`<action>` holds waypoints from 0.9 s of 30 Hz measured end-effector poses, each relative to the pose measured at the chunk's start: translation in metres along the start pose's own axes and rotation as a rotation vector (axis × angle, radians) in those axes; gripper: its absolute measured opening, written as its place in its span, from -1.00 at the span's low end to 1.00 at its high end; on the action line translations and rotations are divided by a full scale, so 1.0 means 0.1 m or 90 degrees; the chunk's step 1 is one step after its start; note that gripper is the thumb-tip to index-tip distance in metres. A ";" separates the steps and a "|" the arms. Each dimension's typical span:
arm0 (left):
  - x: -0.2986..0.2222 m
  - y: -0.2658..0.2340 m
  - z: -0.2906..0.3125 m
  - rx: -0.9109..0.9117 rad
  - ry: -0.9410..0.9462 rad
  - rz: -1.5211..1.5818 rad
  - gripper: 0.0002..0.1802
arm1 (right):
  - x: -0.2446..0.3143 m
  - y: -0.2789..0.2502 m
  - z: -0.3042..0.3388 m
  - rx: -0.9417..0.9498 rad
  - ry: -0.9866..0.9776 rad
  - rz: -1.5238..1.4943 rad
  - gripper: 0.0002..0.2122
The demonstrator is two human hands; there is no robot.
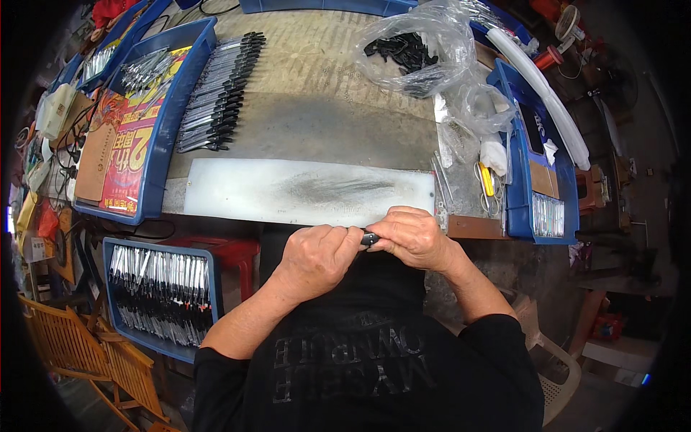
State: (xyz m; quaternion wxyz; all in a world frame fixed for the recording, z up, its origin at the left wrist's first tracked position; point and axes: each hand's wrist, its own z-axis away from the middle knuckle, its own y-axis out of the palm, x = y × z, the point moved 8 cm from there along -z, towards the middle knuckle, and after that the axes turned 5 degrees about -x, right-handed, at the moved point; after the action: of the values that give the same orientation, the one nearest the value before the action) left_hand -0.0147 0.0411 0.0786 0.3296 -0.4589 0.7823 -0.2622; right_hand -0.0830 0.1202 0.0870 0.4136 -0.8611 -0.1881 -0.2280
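Note:
My left hand [320,255] and my right hand [412,237] meet over the near edge of the table. Both are closed, with thumbs and fingertips pinching a small black plastic piece [370,238] between them. Most of that piece is hidden by my fingers. Just beyond the hands lies a long white board [245,189] with dark smudges. Further off to the left, a row of clear pens with black ends [216,90] lies side by side. A clear plastic bag [453,36] at the far right holds loose black parts [403,54].
A blue tray [160,162] with pens and printed sheets stands left; another blue tray [512,205] stands right. At lower left, a blue crate [108,263] holds many pens beside a red stool [245,248]. A yellow-handled tool [487,180] lies near the right tray.

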 end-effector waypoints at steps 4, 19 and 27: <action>0.01 0.00 -0.04 0.015 0.003 -0.020 -0.81 | -0.02 -0.03 0.04 -0.025 0.002 0.017 -0.79; 0.01 -0.04 -0.10 0.013 -0.011 -0.003 -0.82 | -0.09 -0.11 -0.01 -0.027 0.008 0.009 -0.80; 0.03 -0.04 -0.12 -0.029 -0.033 0.009 -0.85 | -0.13 -0.11 0.02 -0.055 0.038 0.004 -0.81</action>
State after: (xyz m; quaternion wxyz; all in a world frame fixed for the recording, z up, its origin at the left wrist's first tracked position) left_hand -0.0224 0.0378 0.0887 0.3410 -0.4673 0.7827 -0.2298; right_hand -0.0990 0.1271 0.0858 0.3819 -0.8718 -0.1629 -0.2601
